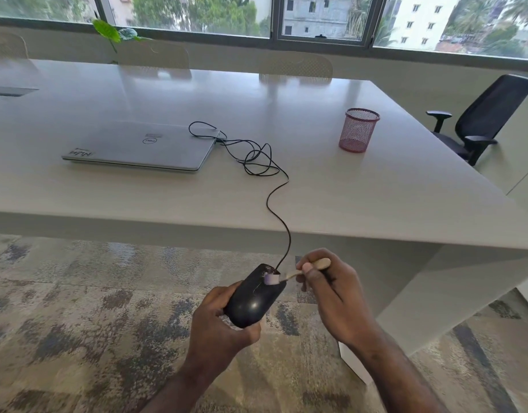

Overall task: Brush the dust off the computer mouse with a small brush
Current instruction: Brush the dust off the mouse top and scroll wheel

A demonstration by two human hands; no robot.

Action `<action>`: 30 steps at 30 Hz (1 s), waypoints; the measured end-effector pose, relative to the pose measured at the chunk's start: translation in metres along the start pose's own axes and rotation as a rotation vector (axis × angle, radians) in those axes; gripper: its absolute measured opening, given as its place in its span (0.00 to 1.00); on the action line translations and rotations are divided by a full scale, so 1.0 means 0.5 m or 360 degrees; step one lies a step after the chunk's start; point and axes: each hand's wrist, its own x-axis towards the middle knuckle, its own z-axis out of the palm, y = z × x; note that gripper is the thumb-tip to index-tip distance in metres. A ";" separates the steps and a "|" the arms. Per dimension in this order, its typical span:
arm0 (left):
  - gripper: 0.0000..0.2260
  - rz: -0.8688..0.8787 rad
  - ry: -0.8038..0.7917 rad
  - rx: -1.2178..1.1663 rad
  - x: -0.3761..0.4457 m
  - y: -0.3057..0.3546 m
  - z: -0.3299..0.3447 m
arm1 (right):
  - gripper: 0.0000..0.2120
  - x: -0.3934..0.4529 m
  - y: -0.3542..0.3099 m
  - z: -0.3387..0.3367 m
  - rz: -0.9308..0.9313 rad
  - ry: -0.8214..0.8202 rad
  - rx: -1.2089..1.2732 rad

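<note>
A black wired computer mouse point(253, 299) is held in the air in front of the table's near edge, gripped from below and the sides by my left hand point(218, 326). My right hand point(331, 293) pinches the pale wooden handle of a small brush point(289, 275). The brush's whitish bristle head lies against the front top of the mouse, near where the cable leaves it. The black cable point(274, 201) runs up over the table edge, coils, and ends at the laptop.
A shut silver laptop point(137, 146) lies on the white table point(361, 189). A pink mesh pen cup point(359, 130) stands to the right. A black office chair point(480, 117) is at the far right. Patterned carpet lies below. Pale chairs line the far side.
</note>
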 end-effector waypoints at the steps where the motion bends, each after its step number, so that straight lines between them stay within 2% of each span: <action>1: 0.29 0.0001 -0.0003 0.0001 0.000 -0.001 0.000 | 0.09 0.000 0.000 -0.003 -0.0018 -0.0003 -0.0027; 7: 0.29 0.0007 -0.0016 -0.0005 -0.001 -0.003 -0.002 | 0.09 0.008 -0.009 -0.009 -0.0085 0.0110 0.0000; 10: 0.29 0.0018 -0.0023 -0.0002 -0.001 0.000 -0.003 | 0.08 0.006 -0.009 -0.001 -0.0021 0.0064 0.0080; 14: 0.30 0.0026 -0.0025 -0.0022 0.000 0.004 -0.005 | 0.09 -0.001 -0.003 -0.001 -0.0052 -0.0043 -0.0074; 19: 0.30 0.0029 -0.0036 -0.0013 -0.002 0.005 -0.006 | 0.08 0.004 -0.008 -0.010 -0.0169 0.0017 -0.0203; 24: 0.30 0.0007 -0.0032 -0.0037 -0.004 0.002 -0.005 | 0.08 0.008 -0.014 -0.001 -0.0076 0.0058 -0.0032; 30: 0.29 -0.0016 -0.0031 -0.0041 -0.004 0.000 -0.011 | 0.09 0.013 -0.002 -0.014 0.0024 0.0063 -0.0104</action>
